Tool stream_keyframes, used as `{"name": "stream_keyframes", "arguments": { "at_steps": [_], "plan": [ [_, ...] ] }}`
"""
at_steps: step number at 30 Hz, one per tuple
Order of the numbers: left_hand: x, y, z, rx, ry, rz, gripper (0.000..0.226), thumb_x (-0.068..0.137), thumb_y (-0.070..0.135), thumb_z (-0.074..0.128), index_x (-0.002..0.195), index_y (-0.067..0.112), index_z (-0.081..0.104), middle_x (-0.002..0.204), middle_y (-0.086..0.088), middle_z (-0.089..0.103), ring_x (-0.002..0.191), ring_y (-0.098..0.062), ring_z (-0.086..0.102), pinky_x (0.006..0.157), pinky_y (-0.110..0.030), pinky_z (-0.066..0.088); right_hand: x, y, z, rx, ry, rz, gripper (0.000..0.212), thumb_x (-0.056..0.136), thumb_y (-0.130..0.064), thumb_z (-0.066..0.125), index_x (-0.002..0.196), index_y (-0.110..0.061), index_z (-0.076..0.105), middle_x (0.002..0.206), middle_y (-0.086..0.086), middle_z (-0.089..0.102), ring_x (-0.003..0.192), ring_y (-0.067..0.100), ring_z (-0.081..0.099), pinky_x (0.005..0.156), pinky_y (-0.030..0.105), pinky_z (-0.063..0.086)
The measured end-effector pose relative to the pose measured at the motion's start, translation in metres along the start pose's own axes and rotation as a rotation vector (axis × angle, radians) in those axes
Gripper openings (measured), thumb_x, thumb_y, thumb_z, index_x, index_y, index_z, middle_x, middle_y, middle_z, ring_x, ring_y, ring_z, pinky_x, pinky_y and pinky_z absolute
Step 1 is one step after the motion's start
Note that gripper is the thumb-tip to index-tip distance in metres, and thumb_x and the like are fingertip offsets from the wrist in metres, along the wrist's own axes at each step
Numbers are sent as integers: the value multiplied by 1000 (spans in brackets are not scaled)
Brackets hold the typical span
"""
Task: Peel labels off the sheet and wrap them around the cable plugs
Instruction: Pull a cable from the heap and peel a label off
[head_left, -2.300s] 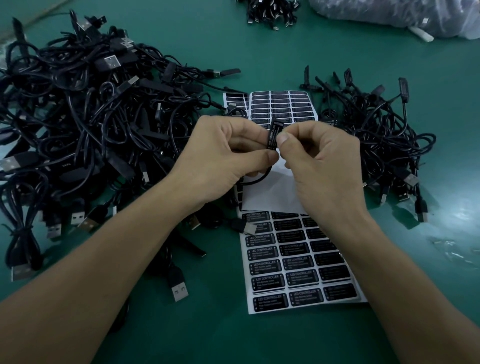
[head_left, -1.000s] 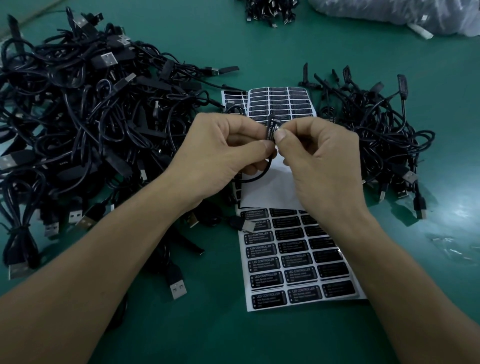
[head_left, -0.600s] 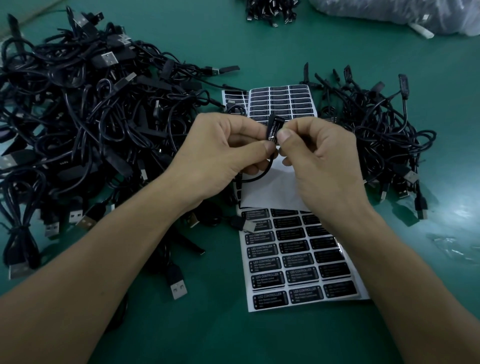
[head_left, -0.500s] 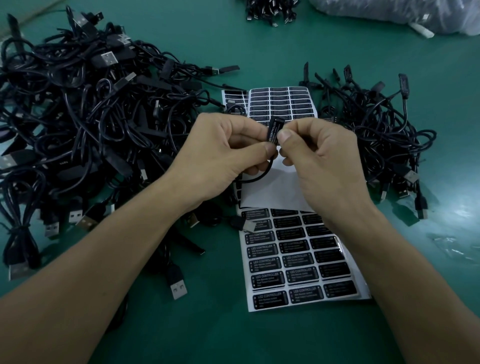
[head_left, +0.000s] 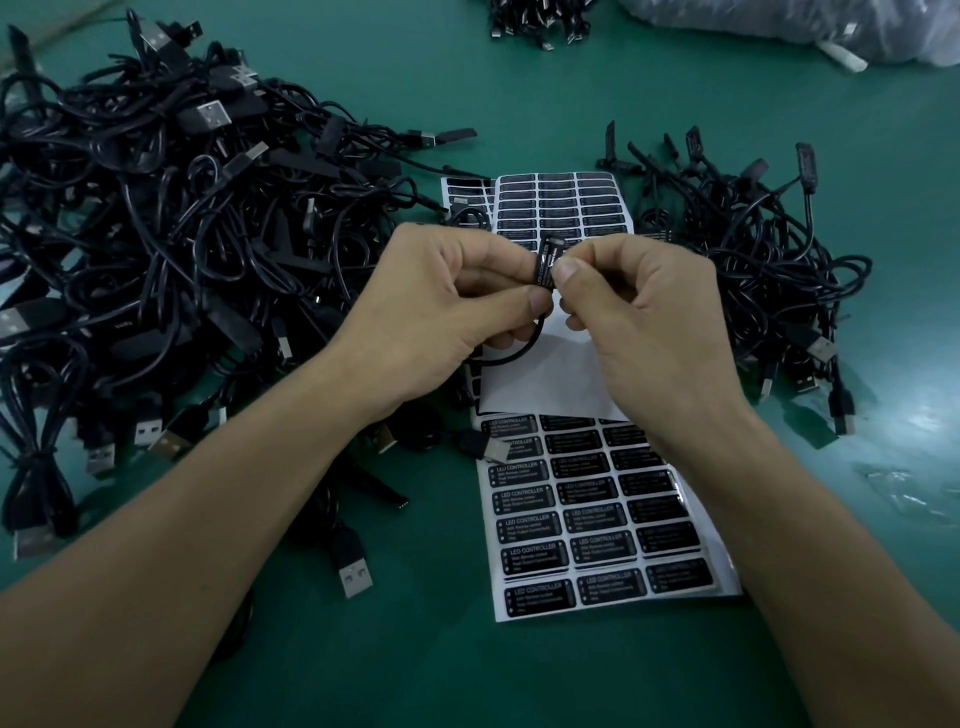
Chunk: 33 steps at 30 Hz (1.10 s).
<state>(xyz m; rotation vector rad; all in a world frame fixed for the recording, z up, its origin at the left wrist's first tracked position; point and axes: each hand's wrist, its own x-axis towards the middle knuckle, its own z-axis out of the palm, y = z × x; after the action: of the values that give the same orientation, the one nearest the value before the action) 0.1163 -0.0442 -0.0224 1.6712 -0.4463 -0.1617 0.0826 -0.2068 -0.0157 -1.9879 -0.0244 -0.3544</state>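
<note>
Item: one black cable plug (head_left: 554, 246), held upright above the middle of the green table (head_left: 519, 675), between both hands. A black label (head_left: 543, 267) with white lettering is seen lying along the plug's side; how far round it reaches cannot be told. The plug is pinched by the left hand (head_left: 441, 306) between thumb and forefinger, the other fingers being curled under. It is pinched likewise from the other side by the right hand (head_left: 644, 322), whose thumb tip is pressed against the label. The plug's thin cable (head_left: 519, 354) is seen hanging in a curve beneath the left hand. Under the hands, a near label sheet (head_left: 587, 519) is laid flat, its upper rows stripped to bare white backing (head_left: 540, 384), its lower rows filled with black labels. A far label sheet (head_left: 566, 208), fully filled where it is visible, is laid beyond the hands, with a further sheet partly shown beneath its left edge. A large pile of black cables (head_left: 156, 234) is heaped at the left; a smaller pile (head_left: 753, 249) is heaped at the right. One loose USB plug (head_left: 356, 574) is found near the left forearm. A further bundle of cables (head_left: 535, 21) and a clear plastic bag (head_left: 779, 26) are placed at the table's far edge.
</note>
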Motion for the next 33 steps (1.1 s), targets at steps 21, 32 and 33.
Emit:
{"name": "stream_keyframes", "arguments": {
  "at_steps": [21, 32, 33],
  "plan": [
    [0, 1, 0, -32, -6, -18, 9, 87, 2, 74, 93, 9, 75, 80, -9, 77, 66, -10, 69, 63, -21, 57, 2, 0, 0, -12, -1, -17, 23, 98, -17, 62, 79, -30, 65, 66, -14, 63, 68, 8, 59, 74, 38, 58],
    [0, 1, 0, -17, -1, -14, 9, 85, 4, 76, 95, 5, 75, 79, -7, 77, 66, -11, 70, 65, -23, 58, 1, -1, 0, -41, 4, -39, 21, 97, -19, 63, 79, -30, 66, 67, -16, 64, 67, 3, 60, 70, 25, 55],
    [0, 0, 0, -18, 0, -14, 9, 85, 4, 76, 95, 5, 75, 80, -8, 77, 67, -11, 71, 65, -23, 58, 1, -1, 0, -41, 7, -40, 21, 97, -20, 63, 79, -30, 66, 67, -17, 64, 67, 3, 61, 70, 25, 55]
  ]
}}
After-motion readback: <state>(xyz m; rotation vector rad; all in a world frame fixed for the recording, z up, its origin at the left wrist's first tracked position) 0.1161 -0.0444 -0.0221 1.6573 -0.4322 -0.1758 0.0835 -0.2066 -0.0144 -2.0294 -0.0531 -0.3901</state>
